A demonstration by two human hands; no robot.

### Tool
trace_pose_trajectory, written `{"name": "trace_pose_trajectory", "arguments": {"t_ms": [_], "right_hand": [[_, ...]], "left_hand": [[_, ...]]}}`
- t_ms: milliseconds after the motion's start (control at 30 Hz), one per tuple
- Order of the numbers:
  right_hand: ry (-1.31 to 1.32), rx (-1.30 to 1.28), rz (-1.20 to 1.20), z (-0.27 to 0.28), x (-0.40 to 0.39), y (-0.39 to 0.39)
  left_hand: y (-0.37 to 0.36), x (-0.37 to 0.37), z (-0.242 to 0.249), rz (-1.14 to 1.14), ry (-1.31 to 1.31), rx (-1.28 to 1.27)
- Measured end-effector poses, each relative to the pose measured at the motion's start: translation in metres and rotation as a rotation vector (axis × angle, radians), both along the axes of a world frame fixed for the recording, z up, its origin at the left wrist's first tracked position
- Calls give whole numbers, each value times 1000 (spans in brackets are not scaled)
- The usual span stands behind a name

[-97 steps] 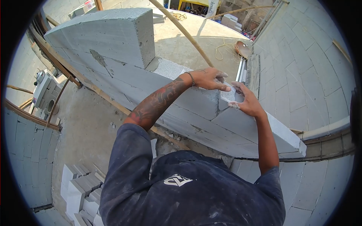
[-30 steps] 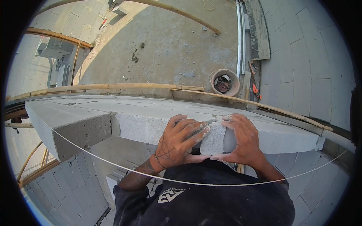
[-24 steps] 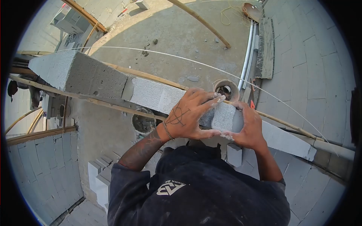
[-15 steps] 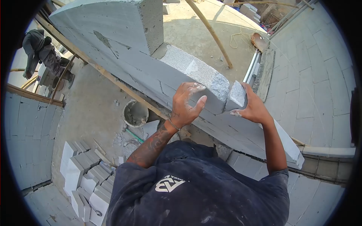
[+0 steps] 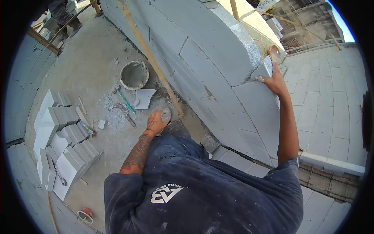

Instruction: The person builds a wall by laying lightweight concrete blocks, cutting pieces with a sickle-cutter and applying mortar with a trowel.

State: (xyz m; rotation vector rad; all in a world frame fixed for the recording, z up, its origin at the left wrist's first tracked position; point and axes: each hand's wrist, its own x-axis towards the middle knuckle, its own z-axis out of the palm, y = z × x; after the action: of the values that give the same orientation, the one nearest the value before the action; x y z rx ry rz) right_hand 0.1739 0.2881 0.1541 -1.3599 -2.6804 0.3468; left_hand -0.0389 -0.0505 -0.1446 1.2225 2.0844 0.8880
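Note:
My right hand (image 5: 274, 81) grips a small cut block piece (image 5: 265, 69) on top of the grey block wall (image 5: 218, 74), thumb on the near face and fingers on the far side. The piece sits beside the rough, sloping end of a larger block (image 5: 237, 46). My left hand (image 5: 158, 121) is low, near my knee and the floor, with its fingers curved beside a grey rounded thing; whether it touches or holds that is unclear. Near it lie a white block offcut (image 5: 145, 99) and a green-handled hammer (image 5: 125, 100).
A mortar bucket (image 5: 134, 75) stands on the floor (image 5: 89, 74). Stacked blocks (image 5: 64, 136) are at the left. A wooden pole (image 5: 150, 58) runs along the wall. A person's legs (image 5: 64, 17) show at the upper left. A small red-and-white pail (image 5: 85, 215) stands lower left.
The view has turned down and left. My left hand has left the wall top and dropped toward the floor. My right hand remains on the small block piece.

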Motion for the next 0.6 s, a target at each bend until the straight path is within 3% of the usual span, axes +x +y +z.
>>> {"name": "trace_pose_trajectory", "arguments": {"t_ms": [67,133,200,367,600], "right_hand": [[76,-43,52,-1,2,-10],[153,-93,88,-1,6,-9],[342,-372,-31,3,8,-7],[243,-203,4,-8,8,11],[198,-72,-14,-3,6,-1]], "left_hand": [[-26,7,-4,-17,-59,-190],[-37,6,-16,-1,-62,-209],[-47,6,-26,3,-59,-226],[-47,-10,-33,87,-129,-350],[-40,-23,-37,13,-75,-441]]}}
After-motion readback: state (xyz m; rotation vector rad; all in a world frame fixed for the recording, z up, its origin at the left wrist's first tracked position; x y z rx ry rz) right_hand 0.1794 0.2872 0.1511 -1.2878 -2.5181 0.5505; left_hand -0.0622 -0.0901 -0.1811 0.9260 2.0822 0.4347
